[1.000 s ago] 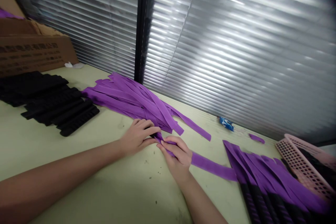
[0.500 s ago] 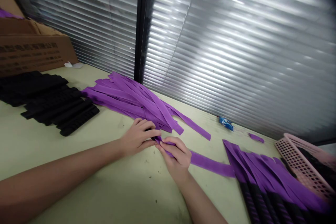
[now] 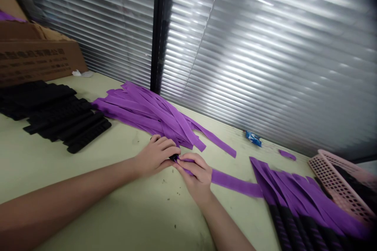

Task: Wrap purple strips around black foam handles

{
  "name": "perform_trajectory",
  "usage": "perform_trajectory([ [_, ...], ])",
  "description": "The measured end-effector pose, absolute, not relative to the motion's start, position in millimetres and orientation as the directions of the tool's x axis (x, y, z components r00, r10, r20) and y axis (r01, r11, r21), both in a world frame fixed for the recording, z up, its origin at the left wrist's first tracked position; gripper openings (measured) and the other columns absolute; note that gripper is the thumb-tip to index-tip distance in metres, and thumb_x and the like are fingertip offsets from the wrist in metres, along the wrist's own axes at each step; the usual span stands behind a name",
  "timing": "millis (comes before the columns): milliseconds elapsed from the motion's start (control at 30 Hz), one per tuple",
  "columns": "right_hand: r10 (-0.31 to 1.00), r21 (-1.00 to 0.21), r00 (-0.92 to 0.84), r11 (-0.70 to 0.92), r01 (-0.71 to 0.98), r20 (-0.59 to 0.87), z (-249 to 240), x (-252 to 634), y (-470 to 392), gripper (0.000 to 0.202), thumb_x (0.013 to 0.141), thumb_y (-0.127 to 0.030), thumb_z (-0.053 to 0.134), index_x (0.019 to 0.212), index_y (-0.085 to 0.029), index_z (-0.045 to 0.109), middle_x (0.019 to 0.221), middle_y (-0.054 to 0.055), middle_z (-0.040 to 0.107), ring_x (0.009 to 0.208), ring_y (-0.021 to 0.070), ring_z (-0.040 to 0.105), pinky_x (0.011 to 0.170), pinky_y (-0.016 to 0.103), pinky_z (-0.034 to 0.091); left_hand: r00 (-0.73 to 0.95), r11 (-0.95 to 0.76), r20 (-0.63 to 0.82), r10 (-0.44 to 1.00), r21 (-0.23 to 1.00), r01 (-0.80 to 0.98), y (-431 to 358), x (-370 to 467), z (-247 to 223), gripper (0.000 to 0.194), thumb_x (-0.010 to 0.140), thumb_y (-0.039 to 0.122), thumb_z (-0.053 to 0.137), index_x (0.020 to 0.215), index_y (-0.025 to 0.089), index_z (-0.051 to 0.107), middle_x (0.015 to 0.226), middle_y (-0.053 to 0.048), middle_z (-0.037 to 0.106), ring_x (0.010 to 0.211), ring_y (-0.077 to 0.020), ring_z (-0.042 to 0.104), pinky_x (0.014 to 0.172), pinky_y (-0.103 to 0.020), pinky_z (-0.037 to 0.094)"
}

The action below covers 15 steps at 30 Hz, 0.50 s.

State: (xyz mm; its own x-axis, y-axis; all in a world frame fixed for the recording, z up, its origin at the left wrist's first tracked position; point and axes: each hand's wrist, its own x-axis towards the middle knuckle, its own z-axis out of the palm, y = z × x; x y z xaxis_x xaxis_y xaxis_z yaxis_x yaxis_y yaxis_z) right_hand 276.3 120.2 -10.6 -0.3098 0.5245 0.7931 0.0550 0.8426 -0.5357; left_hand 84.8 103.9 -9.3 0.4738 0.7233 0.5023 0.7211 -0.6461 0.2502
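Note:
My left hand point(image 3: 156, 156) is closed around a black sleeve point(image 3: 174, 157), of which only the open end and a bit by the fingertips show. Pinched in my right hand point(image 3: 196, 173) is a purple strap point(image 3: 235, 184), its front end at the mouth of the sleeve. The strap trails out behind the right hand across the table to the right. How far its tip sits inside the sleeve is hidden by the fingers. Just beyond both hands lies a loose pile of purple straps point(image 3: 153, 110).
Black sleeves point(image 3: 55, 113) lie stacked at left before a cardboard box point(image 3: 41, 60). On the right are black sleeves with purple straps point(image 3: 297, 196) and a pink basket point(image 3: 341, 184). A blue wrapper point(image 3: 253, 138) and a purple scrap point(image 3: 287, 155) lie near the window blinds point(image 3: 265, 66).
The right hand has shifted slightly left with the strap. More of the sleeve's black end shows between the hands, and the left fingers have turned a little around it.

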Motion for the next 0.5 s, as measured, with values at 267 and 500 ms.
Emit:
perform_trajectory([
  [267,0.545,-0.548,-0.321,0.832,0.087,0.775,-10,275,122,0.013,0.08,-0.013,0.072,0.089,-0.021,0.074,0.094,0.006,0.066,0.084,0.0178,0.065,0.073,0.033,0.059,0.427,-0.604,0.458,0.78,0.372,0.704,100,88,-10,0.021,0.088,0.02,0.045,0.109,0.022,0.049,0.105,-0.007,0.06,0.096,-0.0224,0.051,0.085,-0.039,0.032],
  [500,0.565,-0.555,-0.28,0.823,0.122,0.776,-7,273,123,0.012,0.081,-0.011,0.07,0.086,-0.02,0.074,0.091,0.007,0.066,0.084,0.0187,0.066,0.073,0.033,0.059,0.112,-0.553,0.606,0.788,0.615,0.562,75,96,40,0.02,0.084,0.024,0.05,0.103,0.023,0.05,0.095,-0.006,0.059,0.092,-0.0219,0.055,0.082,-0.042,0.045],
])
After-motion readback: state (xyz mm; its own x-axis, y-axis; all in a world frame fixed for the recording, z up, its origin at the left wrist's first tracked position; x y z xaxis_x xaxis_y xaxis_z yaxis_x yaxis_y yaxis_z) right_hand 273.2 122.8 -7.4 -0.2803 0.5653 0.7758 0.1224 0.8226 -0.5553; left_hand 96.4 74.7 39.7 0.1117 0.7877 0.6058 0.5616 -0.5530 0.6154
